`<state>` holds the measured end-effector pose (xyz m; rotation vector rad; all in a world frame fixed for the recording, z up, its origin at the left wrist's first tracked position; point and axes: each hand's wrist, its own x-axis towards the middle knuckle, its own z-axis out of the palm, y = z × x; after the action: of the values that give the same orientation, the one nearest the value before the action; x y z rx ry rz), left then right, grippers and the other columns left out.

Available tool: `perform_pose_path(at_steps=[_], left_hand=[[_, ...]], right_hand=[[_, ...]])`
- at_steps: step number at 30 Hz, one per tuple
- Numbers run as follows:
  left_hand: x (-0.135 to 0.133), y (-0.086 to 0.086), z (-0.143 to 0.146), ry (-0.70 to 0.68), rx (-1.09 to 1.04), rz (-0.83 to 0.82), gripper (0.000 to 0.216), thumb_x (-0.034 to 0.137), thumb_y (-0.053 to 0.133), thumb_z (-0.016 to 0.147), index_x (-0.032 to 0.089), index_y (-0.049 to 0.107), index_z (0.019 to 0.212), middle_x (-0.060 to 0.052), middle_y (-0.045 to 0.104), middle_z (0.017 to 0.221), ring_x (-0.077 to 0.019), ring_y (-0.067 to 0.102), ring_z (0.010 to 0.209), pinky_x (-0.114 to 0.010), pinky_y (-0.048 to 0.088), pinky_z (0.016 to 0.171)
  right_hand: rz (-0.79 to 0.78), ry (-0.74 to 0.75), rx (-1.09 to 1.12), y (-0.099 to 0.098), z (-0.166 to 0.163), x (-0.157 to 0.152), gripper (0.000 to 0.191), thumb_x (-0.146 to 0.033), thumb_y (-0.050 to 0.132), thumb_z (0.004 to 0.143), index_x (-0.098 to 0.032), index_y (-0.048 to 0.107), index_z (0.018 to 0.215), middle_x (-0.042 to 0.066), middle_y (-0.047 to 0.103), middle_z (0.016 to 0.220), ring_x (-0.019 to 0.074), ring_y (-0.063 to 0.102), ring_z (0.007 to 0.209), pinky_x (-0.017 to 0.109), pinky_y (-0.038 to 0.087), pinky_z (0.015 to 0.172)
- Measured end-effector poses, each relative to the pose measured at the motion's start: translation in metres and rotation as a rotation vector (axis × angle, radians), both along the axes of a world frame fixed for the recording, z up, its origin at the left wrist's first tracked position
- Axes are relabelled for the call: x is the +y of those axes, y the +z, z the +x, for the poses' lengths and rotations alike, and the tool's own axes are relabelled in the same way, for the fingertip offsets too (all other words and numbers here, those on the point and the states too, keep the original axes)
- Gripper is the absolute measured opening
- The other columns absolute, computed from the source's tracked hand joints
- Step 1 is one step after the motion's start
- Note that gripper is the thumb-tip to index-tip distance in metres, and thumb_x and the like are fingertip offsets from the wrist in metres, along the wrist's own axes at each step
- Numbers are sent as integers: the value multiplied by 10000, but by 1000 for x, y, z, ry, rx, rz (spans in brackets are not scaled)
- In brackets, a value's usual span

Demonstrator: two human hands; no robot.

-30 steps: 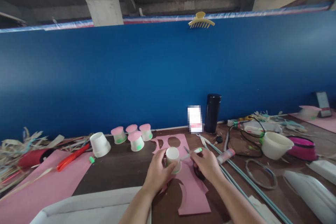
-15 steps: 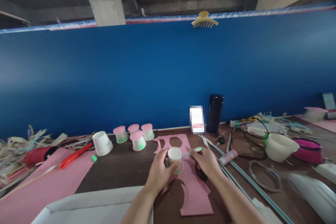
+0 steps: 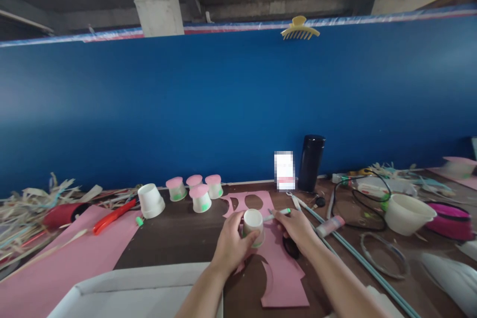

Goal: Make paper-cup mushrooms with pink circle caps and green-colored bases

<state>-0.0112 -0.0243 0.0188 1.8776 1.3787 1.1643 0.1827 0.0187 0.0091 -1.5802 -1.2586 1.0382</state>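
A small white paper cup [image 3: 253, 221] stands upside down over a pink sheet with round cut-outs [image 3: 285, 278]. My left hand [image 3: 233, 241] is closed around the cup's left side, thumb across its front. In my right hand [image 3: 294, 226] a white marker with a green end [image 3: 278, 214] is pinched, its other end at the cup's right side. A grey pointed blade shows by the right fingertips, and a black handle loop [image 3: 290, 247] lies under the palm; they look like scissors, partly hidden.
Several cups with pink tops [image 3: 200, 198] stand at the back left, beside a stack of white cups [image 3: 150, 201]. A red-handled tool [image 3: 114, 216] lies farther left. On the right are a glue stick [image 3: 330, 226], thin blue rods [image 3: 365, 258], a black bottle [image 3: 312, 163] and a white bowl [image 3: 408, 213].
The whole scene has slid slightly to the right as the camera turned left. Both hands keep nearly the same hold on the cup and marker.
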Motion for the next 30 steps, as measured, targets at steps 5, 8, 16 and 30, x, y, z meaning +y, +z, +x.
perform_pose_path(at_steps=[5,8,16,30], left_hand=[[-1,1,0,-3,-7,17,455,375,632,738,204,557,1153,-85,585,1151,-236,525,1050,-332,423,877],[0,0,0,-5,-4,15,450,380,632,737,203,563,1145,-83,591,1136,-235,528,1036,-342,416,889],[-1,3,0,-7,-6,-2,469,431,619,743,207,566,1151,-74,599,1119,-238,529,1025,-328,422,860],[0,2,1,6,-19,-1,439,320,648,711,214,579,1131,-60,599,1123,-227,522,1026,-301,415,865]], right_hand=[[-61,-24,51,3,-3,7,294,-393,573,761,-156,557,587,-24,533,472,54,428,358,175,337,366],[-96,-22,72,5,-4,11,272,-368,587,755,-155,561,587,-24,535,473,53,434,365,171,345,368],[-177,17,43,9,-2,24,294,-366,588,807,-135,564,626,-37,531,510,46,456,399,174,386,406],[-281,172,-40,1,-10,48,315,-349,528,884,-154,548,1131,68,589,1110,173,599,925,375,512,785]])
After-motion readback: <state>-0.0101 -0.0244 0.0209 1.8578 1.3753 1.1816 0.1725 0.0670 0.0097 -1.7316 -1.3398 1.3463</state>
